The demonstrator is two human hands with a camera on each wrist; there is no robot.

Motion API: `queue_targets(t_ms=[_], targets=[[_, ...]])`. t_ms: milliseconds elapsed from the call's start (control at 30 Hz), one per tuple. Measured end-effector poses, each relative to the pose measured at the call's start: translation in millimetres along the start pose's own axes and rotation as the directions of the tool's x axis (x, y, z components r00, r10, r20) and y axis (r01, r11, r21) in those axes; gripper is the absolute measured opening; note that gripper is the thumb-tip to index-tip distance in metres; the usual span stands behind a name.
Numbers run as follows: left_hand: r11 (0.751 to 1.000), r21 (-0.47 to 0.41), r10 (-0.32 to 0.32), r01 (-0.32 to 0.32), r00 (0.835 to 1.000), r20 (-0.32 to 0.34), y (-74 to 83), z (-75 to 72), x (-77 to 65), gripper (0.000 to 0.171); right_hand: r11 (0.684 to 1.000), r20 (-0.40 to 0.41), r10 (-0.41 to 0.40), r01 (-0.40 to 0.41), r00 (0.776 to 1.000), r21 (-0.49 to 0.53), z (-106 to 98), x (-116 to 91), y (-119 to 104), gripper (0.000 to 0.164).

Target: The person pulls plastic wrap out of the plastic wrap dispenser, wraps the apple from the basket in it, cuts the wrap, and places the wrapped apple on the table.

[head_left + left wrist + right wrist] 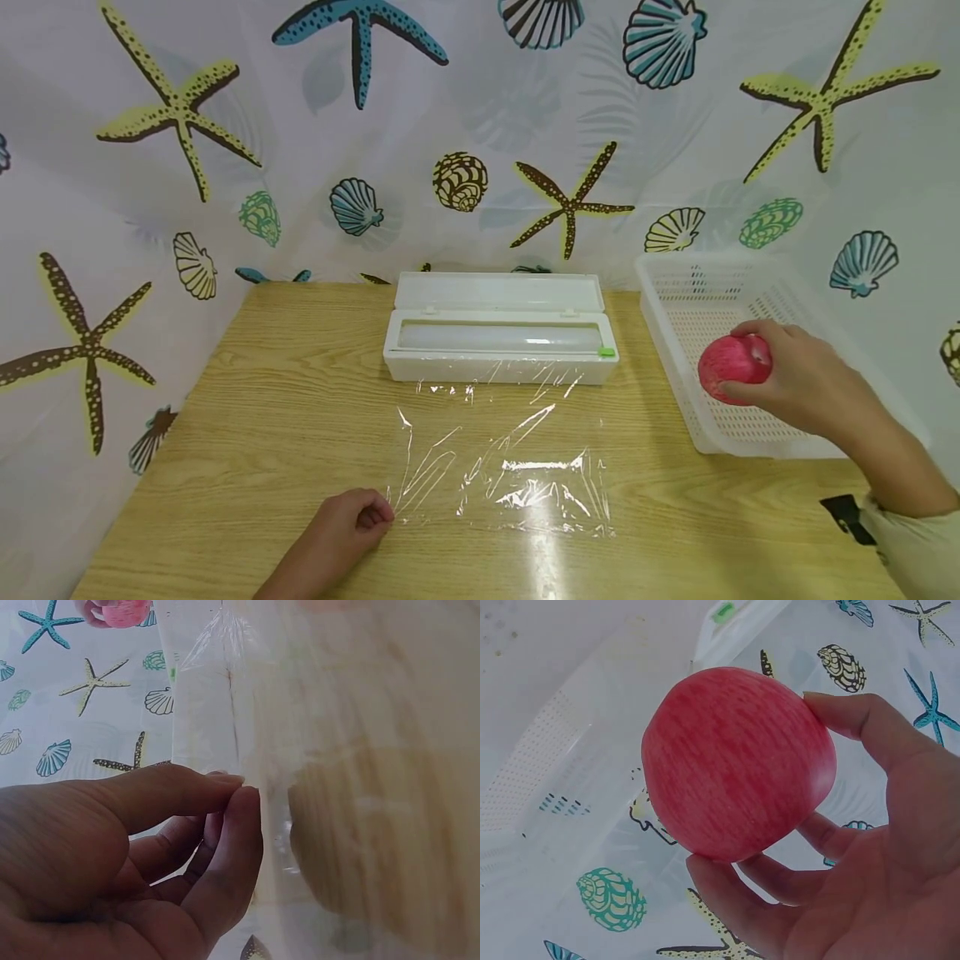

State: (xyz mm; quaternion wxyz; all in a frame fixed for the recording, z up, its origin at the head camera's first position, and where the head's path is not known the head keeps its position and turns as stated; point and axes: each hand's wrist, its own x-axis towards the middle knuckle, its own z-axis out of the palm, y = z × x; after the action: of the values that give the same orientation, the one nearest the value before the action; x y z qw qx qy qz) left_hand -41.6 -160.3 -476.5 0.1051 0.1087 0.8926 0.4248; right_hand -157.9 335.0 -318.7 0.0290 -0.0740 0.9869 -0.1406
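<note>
A red apple is gripped between the thumb and fingers of my right hand, over the white basket. The right wrist view shows the apple whole, with fingertips on its sides. Clear cling film stretches from a white dispenser box toward the front of the table. At the film's front left corner, my left hand pinches the edge between thumb and forefinger. Close up in the left wrist view, the fingertips of that hand meet at the film's edge.
The dispenser's lid stands raised at the back, and a green slider sits at its right end. A cloth with starfish and shell prints hangs behind the wooden table. The basket stands at the table's right.
</note>
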Motion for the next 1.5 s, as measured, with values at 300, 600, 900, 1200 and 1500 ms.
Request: queue_targets(t_ms=[300, 600, 900, 1200, 1500], targets=[[1.000, -0.031, 0.004, -0.004, 1.000, -0.006, -1.1, 0.5, -0.6, 0.007, 0.997, -0.019, -0.071, 0.071, 0.997, 0.030, 2, -3, -29, 0.075], [1.000, -0.024, 0.001, -0.002, 1.000, -0.009, 0.6, 0.7, -0.6, 0.005, 0.984, -0.029, -0.179, 0.179, 0.983, 0.014, 10, -4, -65, 0.069], [0.999, -0.036, 0.016, -0.016, 1.000, -0.007, 4.3, -0.6, -1.7, 0.006, 0.967, -0.017, -0.252, 0.253, 0.967, 0.014, 25, 3, -102, 0.065], [1.000, -0.026, 0.004, -0.004, 1.000, 0.002, 1.7, 0.7, 0.1, 0.005, 0.935, -0.031, -0.353, 0.354, 0.935, 0.023, 45, 12, -125, 0.062], [0.998, -0.053, 0.016, -0.016, 1.000, 0.006, -0.4, 1.5, -0.6, 0.006, 0.919, -0.012, -0.394, 0.394, 0.919, 0.006, 54, 14, -142, 0.063]])
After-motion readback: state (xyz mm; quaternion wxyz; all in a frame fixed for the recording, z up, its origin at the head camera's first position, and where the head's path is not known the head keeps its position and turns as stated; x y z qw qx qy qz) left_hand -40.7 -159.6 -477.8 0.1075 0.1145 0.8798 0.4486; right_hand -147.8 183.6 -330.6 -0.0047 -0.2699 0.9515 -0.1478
